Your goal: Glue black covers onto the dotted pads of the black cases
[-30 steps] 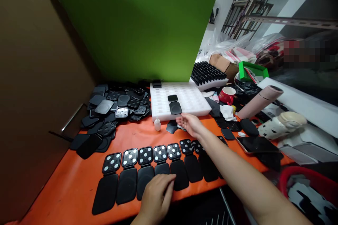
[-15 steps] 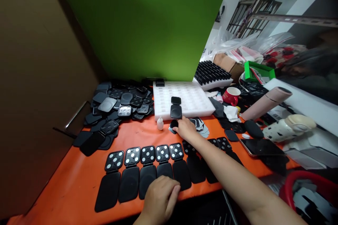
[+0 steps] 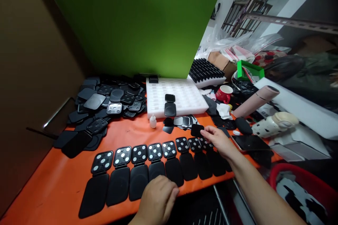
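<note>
My right hand [image 3: 215,139] pinches a small black square plate [image 3: 196,130] by its right edge, above the right end of a row of hinged black panels. Each panel in the row has a square flap marked with round dots, mostly white, such as this dotted flap [image 3: 123,155], and a longer plain half [image 3: 93,195] toward me. My left hand [image 3: 159,197] rests closed at the table's front edge, against the lower halves of the middle panels. Its curled fingertips are hidden. Thin grey and black plates [image 3: 185,122] lie loose behind the row.
A white foam tray [image 3: 190,103] stands behind, with a hinged black piece [image 3: 170,109] at its front. Beside it are a small white bottle [image 3: 152,122] and a pile of black panels [image 3: 116,95]. At right are a red mug [image 3: 224,95], a phone [image 3: 252,143] and a red basin [image 3: 276,172].
My right hand has moved right and toward me from the loose plates, now with a black square plate in its fingers. My left hand stays at the front edge. The view has shifted slightly.
</note>
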Demonstrator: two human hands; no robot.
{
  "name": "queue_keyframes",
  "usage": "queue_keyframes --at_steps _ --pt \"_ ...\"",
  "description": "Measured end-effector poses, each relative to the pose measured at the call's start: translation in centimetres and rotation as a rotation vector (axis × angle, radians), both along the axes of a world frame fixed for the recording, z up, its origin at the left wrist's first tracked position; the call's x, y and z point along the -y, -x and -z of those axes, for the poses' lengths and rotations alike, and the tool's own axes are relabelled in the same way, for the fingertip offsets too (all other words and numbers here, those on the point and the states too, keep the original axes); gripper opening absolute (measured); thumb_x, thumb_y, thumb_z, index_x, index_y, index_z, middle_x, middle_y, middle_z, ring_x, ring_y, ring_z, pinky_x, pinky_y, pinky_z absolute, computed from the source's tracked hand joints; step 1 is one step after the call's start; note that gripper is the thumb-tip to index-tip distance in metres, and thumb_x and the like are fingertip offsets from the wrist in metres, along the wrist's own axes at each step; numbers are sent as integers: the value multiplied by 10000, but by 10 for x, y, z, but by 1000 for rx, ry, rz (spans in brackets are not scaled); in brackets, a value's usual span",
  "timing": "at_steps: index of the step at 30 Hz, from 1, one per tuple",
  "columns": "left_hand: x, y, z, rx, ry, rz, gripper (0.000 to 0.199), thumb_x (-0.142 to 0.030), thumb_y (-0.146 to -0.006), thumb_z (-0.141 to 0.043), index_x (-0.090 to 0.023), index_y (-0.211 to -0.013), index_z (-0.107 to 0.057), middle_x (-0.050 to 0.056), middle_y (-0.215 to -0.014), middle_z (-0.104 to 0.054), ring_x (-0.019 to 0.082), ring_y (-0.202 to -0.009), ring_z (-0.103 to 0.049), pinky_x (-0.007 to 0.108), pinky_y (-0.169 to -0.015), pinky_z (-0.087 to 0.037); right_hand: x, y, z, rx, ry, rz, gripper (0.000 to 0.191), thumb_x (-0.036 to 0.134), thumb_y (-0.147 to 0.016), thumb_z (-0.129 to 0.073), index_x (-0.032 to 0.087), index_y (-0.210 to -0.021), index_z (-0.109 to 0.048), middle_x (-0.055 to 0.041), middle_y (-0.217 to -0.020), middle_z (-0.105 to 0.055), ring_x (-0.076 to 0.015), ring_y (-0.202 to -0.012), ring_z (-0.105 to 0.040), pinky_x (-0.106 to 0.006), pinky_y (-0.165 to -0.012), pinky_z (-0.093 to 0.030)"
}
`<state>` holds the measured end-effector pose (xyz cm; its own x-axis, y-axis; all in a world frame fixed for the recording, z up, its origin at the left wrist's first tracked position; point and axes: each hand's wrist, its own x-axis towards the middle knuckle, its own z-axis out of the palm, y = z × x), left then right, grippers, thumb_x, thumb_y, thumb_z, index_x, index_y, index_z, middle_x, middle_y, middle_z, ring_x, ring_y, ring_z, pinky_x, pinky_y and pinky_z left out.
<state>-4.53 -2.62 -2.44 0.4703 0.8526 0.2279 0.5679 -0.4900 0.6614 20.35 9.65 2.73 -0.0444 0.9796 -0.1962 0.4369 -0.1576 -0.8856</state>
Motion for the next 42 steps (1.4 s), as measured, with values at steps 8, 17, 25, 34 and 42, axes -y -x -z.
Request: queue_keyframes --at_steps 8,17,25,34,42 --pt "-14 -63 -7 -101 -14 233 433 -316 -852 -463 -244 -1275 -408 27 -1335 -449 223 -1201 -407 384 -1012 -329 28 -47 0 27 -23 182 394 575 -713 -541 193 -666 -456 44 -565 -375 -102 -497 -338 -237 -480 -267" --pt "-26 -138 3 -270 -179 408 625 -472 -863 -366 -120 -1369 -262 85 -1433 -287 231 -1299 -250 392 -1055 -198 14 -113 13 74 149 69 376 532 -681 -577 185 -625 -444 64 -517 -403 -83 -460 -347 -226 -478 -262" --pt "-43 -180 27 -327 -231 368 750 -566 -820 -372 -74 -1373 -249 129 -1452 -210 263 -1319 -186 430 -1058 -125 -6 -121 36 126 237 -64 360 477 -629 -626 171 -575 -443 69 -472 -424 -71 -444 -340 -207 -450 -246" --pt "-44 -181 30 -357 -243 374 718 -512 -829 -400 -64 -1371 -254 131 -1452 -207 270 -1322 -180 418 -1061 -107 -13 -128 42 196 265 -88 349 489 -658 -581 185 -609 -417 80 -470 -405 -69 -428 -336 -200 -438 -244" --pt "-45 -181 30 -361 -245 382 697 -501 -844 -373 -60 -1370 -253 130 -1451 -209 266 -1323 -178 415 -1061 -113 -19 -125 36 289 247 -131 311 453 -674 -568 186 -615 -420 78 -495 -382 -74 -457 -318 -201 -442 -223"
